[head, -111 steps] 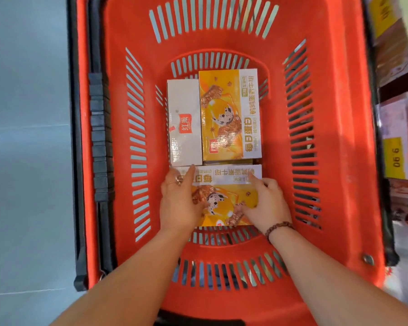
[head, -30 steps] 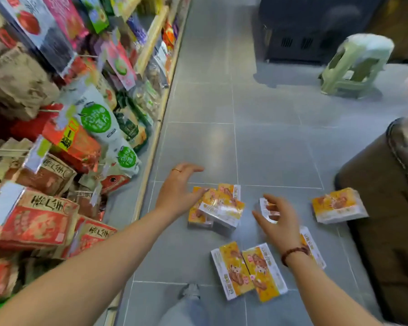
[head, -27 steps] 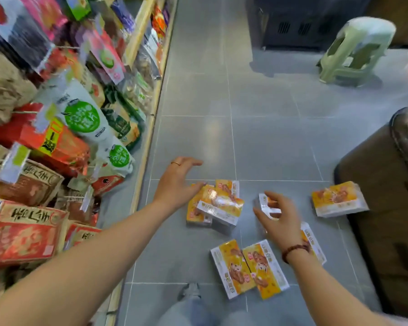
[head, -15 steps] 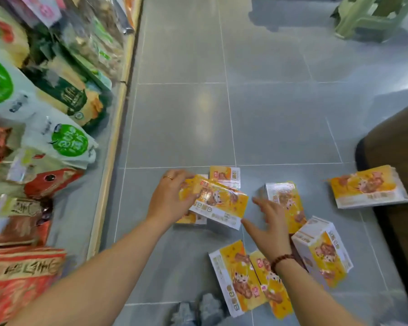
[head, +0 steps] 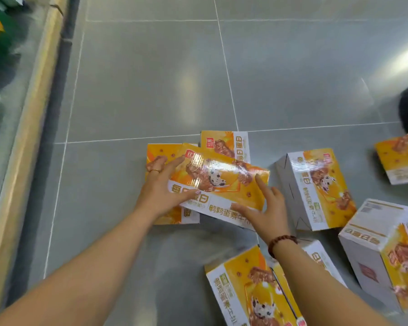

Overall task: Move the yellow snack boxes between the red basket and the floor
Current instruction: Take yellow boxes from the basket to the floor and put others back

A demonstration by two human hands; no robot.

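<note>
Yellow snack boxes [head: 316, 189] are lying scattered over the grey tiled floor [head: 151, 78], most of them to the right and on the near side. One of them, the top box [head: 222, 177], is sitting tilted in the middle, over a flat box [head: 161, 150] on its left and a far box [head: 224, 143] behind it; whether it is resting on them or lifted clear cannot be told. Both bare forearms are reaching forward from the near edge. The left hand [head: 160, 191], wearing a ring [head: 154, 170], is gripping the left end of the top box, its thumb lying across the printed face and its fingers wrapping over the far-left edge. The right hand [head: 266, 212], with a bead bracelet [head: 282, 241] at the wrist, is pressing on the near-right part of the same box, forefinger and thumb stretched straight and spread apart on the face rather than curled round it. A box on end [head: 382, 250] is standing to the near right, and two more boxes [head: 245, 285] are lying under the right forearm. A pale shelf edge [head: 21, 137] is running along the left.
</note>
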